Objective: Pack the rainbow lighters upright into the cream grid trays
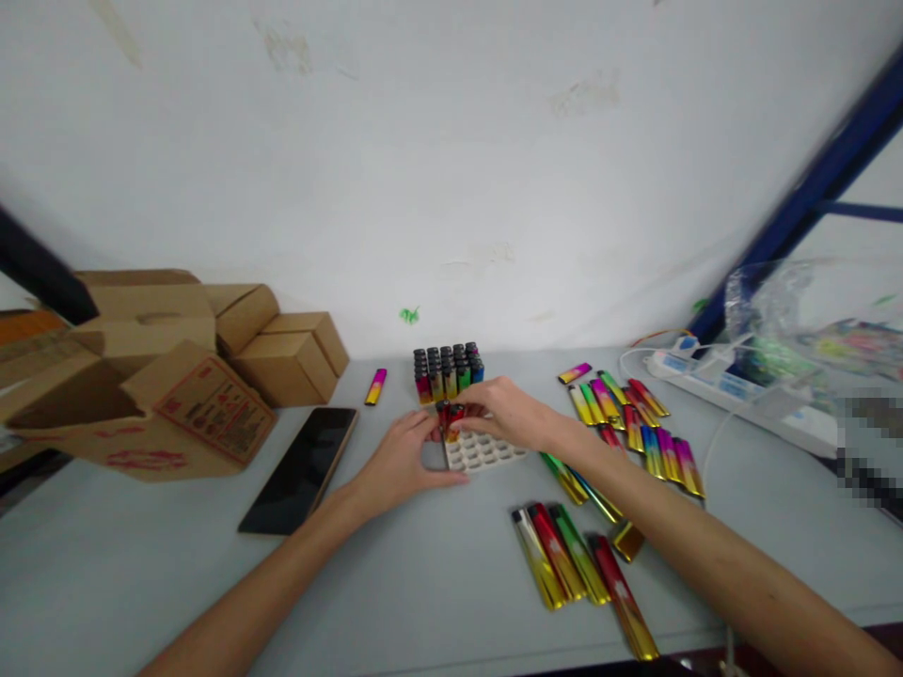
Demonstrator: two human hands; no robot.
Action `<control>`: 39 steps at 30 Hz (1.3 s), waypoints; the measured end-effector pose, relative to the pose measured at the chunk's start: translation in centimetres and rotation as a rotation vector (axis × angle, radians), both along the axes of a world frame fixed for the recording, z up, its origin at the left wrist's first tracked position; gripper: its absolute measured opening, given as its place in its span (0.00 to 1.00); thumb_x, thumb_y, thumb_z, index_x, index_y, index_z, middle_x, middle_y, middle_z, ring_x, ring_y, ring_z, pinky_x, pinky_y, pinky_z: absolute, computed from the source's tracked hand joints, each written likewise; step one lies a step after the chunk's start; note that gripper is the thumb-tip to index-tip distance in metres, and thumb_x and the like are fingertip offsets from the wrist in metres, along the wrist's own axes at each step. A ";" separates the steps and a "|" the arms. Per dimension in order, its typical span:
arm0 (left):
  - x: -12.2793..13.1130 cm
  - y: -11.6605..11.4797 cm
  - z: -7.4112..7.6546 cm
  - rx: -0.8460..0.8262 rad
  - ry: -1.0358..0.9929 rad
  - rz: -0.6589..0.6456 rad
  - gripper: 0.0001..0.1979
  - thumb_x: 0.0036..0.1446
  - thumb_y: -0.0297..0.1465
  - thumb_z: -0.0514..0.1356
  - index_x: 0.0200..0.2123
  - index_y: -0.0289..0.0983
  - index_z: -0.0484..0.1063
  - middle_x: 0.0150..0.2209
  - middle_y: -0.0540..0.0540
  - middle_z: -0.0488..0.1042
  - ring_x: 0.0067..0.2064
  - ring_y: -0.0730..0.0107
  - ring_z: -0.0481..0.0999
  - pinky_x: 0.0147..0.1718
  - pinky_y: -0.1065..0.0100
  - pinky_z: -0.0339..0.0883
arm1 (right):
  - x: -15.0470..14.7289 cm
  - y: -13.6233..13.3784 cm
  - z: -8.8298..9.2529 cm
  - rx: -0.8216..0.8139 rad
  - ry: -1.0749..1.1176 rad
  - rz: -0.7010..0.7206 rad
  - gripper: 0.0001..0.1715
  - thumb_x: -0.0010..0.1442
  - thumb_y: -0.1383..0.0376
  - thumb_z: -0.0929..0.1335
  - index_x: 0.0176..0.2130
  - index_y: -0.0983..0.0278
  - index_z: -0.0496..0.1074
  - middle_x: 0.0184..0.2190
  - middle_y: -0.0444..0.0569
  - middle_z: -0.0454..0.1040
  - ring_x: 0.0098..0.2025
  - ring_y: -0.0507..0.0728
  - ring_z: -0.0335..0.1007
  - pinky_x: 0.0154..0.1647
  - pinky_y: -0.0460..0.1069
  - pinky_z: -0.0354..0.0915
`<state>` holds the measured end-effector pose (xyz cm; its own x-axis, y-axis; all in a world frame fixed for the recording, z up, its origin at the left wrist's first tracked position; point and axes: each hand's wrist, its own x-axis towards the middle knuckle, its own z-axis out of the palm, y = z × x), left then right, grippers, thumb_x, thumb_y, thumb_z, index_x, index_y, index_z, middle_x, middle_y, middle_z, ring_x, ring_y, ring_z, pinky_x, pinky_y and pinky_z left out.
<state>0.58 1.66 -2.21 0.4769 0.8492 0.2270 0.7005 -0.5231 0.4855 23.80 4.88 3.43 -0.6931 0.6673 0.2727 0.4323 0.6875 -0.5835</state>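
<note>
A white tray (486, 458) with rows of holes lies on the table before me. At its left edge my left hand (401, 461) is curled around the corner, its thumb along the front and its fingertips beside the standing lighters. My right hand (512, 414) reaches over the tray from the right, thumb and fingers pinched on a red and gold lighter (455, 423) held upright at the tray's left rows. Part of that lighter is hidden by my fingers. Just behind stands a block of several upright lighters (450, 371) with black tops.
Several loose lighters (621, 404) lie at right, others (557, 555) nearer me. One purple-yellow lighter (376, 386) lies left of the block. A black phone (300, 470), an open carton (176, 404) and small boxes (296, 362) occupy the left. A power strip (740, 395) and plastic bag (811, 310) are far right.
</note>
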 end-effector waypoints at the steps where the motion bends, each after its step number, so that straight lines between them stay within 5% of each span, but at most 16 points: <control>1: 0.0 0.0 0.0 -0.005 0.001 0.000 0.29 0.46 0.53 0.77 0.36 0.40 0.71 0.40 0.44 0.77 0.45 0.51 0.78 0.49 0.53 0.73 | -0.2 0.0 -0.1 -0.010 -0.007 -0.002 0.07 0.68 0.62 0.75 0.40 0.65 0.81 0.35 0.53 0.83 0.34 0.58 0.76 0.37 0.49 0.65; 9: 0.2 -0.2 0.4 0.012 0.016 0.008 0.27 0.47 0.53 0.76 0.35 0.40 0.70 0.41 0.43 0.77 0.46 0.49 0.78 0.50 0.52 0.74 | -1.5 -0.7 -2.0 -0.176 0.142 -0.145 0.15 0.60 0.67 0.79 0.37 0.62 0.71 0.28 0.43 0.77 0.31 0.56 0.76 0.33 0.48 0.66; 16: -0.3 0.0 0.2 0.027 0.005 -0.011 0.29 0.49 0.54 0.75 0.42 0.39 0.76 0.49 0.38 0.80 0.54 0.45 0.78 0.58 0.49 0.72 | -1.4 -0.9 -3.0 -0.079 0.073 -0.123 0.16 0.61 0.66 0.79 0.36 0.62 0.70 0.31 0.45 0.76 0.31 0.54 0.70 0.33 0.48 0.62; 21: -0.5 0.2 0.2 -0.006 -0.002 0.010 0.29 0.49 0.54 0.75 0.44 0.39 0.77 0.50 0.38 0.80 0.54 0.45 0.78 0.56 0.50 0.73 | 2.4 -0.5 -1.4 0.027 0.155 -0.144 0.15 0.63 0.55 0.77 0.39 0.62 0.75 0.39 0.49 0.80 0.37 0.56 0.72 0.41 0.50 0.66; 24: -0.4 0.1 0.5 -0.029 0.007 0.019 0.32 0.47 0.56 0.75 0.44 0.38 0.77 0.50 0.38 0.79 0.53 0.45 0.78 0.56 0.49 0.73 | 6.5 -0.1 -0.3 -0.017 0.093 -0.193 0.16 0.67 0.52 0.74 0.38 0.62 0.77 0.36 0.49 0.81 0.34 0.56 0.72 0.39 0.50 0.66; 30: -0.1 -0.3 1.3 -0.031 -0.096 0.048 0.35 0.59 0.56 0.67 0.59 0.36 0.72 0.45 0.43 0.77 0.45 0.53 0.77 0.49 0.54 0.75 | 12.0 -0.5 0.2 -0.218 -0.120 -0.231 0.25 0.59 0.44 0.76 0.33 0.63 0.79 0.27 0.48 0.78 0.29 0.57 0.71 0.32 0.50 0.62; 39: 0.5 0.4 1.3 0.056 -0.260 0.171 0.28 0.64 0.56 0.62 0.53 0.39 0.76 0.38 0.47 0.78 0.30 0.69 0.71 0.31 0.66 0.70 | 10.6 -2.7 -0.6 -0.226 -0.295 -0.257 0.24 0.50 0.47 0.82 0.23 0.61 0.78 0.21 0.48 0.74 0.25 0.56 0.65 0.27 0.50 0.56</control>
